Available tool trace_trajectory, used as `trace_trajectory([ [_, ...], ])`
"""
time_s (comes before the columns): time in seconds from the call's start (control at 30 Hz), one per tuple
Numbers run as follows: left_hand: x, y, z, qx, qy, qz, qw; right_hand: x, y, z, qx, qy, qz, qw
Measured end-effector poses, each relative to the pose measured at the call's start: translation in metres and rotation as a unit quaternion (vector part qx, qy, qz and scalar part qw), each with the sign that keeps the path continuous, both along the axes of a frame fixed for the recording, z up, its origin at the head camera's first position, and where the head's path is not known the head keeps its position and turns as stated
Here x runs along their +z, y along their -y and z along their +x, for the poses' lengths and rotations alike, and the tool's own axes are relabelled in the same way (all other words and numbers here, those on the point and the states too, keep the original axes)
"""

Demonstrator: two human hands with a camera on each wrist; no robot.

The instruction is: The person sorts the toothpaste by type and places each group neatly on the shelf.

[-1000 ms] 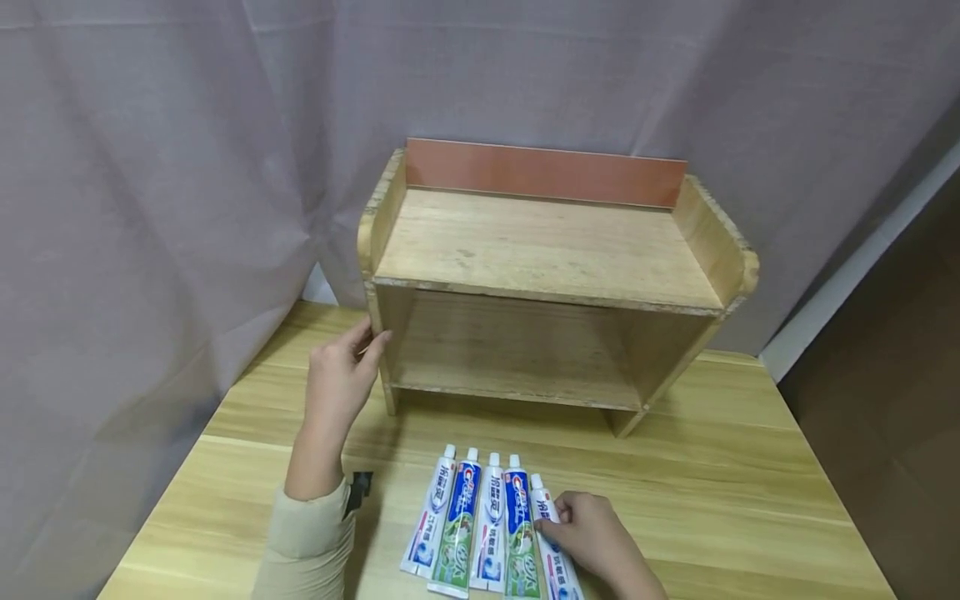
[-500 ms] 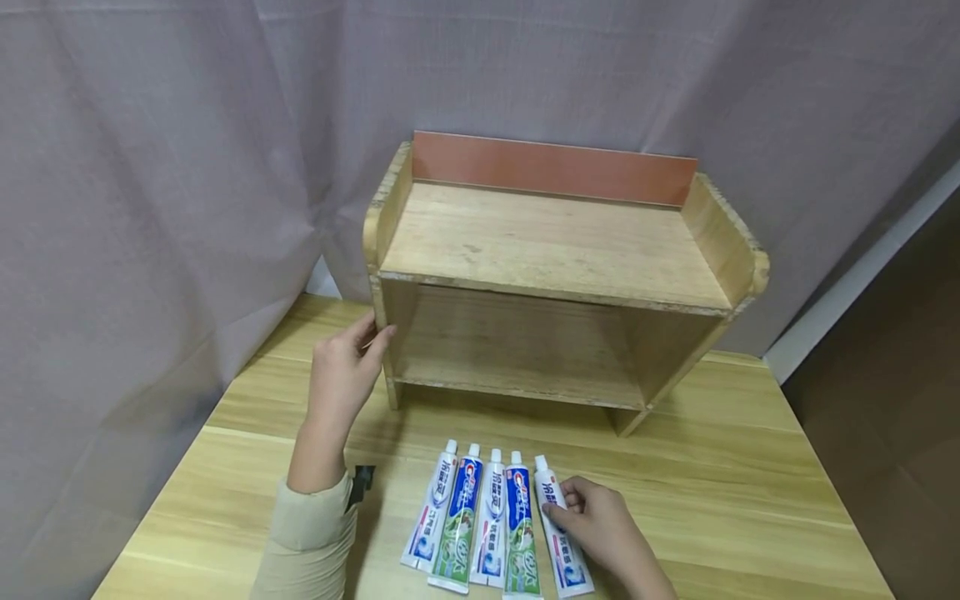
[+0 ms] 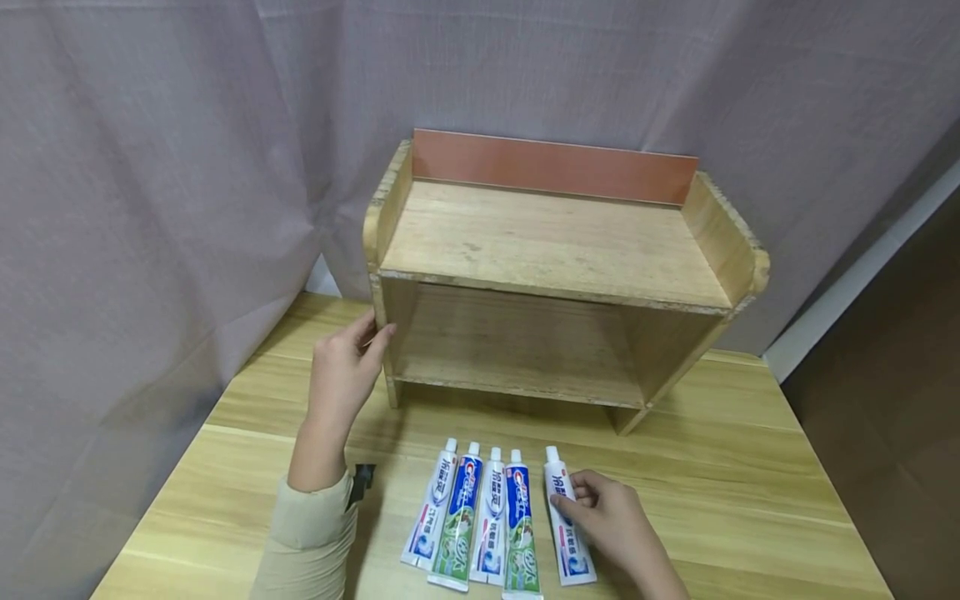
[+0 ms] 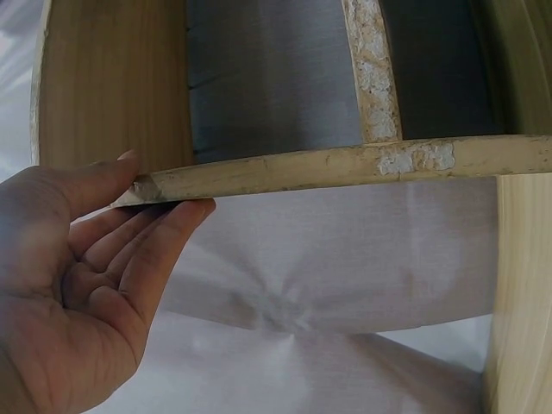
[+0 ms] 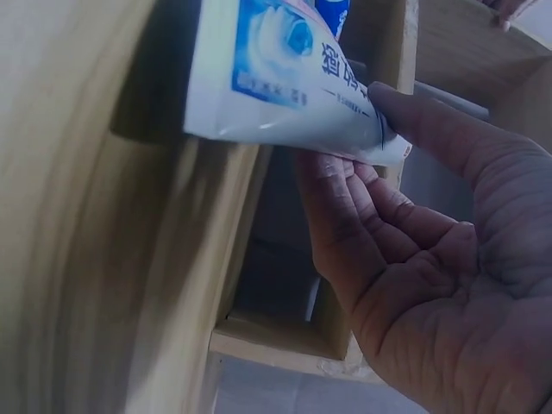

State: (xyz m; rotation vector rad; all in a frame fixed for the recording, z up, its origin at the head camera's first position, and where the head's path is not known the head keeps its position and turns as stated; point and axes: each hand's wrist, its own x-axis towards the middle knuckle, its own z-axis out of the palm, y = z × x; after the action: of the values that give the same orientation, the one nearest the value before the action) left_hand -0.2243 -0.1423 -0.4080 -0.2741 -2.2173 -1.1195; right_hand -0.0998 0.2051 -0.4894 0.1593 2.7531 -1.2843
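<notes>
A small two-tier wooden shelf point(image 3: 555, 242) stands at the back of the table. My left hand point(image 3: 345, 362) pinches the front edge of its left side panel point(image 4: 302, 170), thumb on one face and fingers on the other. In front of the shelf, my right hand point(image 3: 611, 517) holds a white toothpaste tube point(image 3: 567, 533) between thumb and fingers, cap pointing toward the shelf. In the right wrist view that tube point(image 5: 259, 78) shows its flat crimped end, with a shadow beside it on the table. Left of it lie two white tubes and two blue-green Crest tubes point(image 3: 519, 529), fanned side by side.
The wooden table point(image 3: 720, 483) runs back to a grey curtain point(image 3: 187, 167) behind the shelf. A reddish-brown strip point(image 3: 555, 167) forms the shelf's upper back. A dark brown panel point(image 3: 892, 400) stands along the right side.
My right hand has drawn the rightmost white tube away from the row, to the right and a little toward the shelf. The left hand keeps its hold on the side panel.
</notes>
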Motion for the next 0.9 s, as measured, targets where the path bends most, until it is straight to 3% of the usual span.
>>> trace_trajectory([
  [0.9,0.0,0.0,0.001,-0.002,-0.002,-0.006,1.0,0.016,-0.003,-0.009,0.005,-0.029,0.015,0.9995],
])
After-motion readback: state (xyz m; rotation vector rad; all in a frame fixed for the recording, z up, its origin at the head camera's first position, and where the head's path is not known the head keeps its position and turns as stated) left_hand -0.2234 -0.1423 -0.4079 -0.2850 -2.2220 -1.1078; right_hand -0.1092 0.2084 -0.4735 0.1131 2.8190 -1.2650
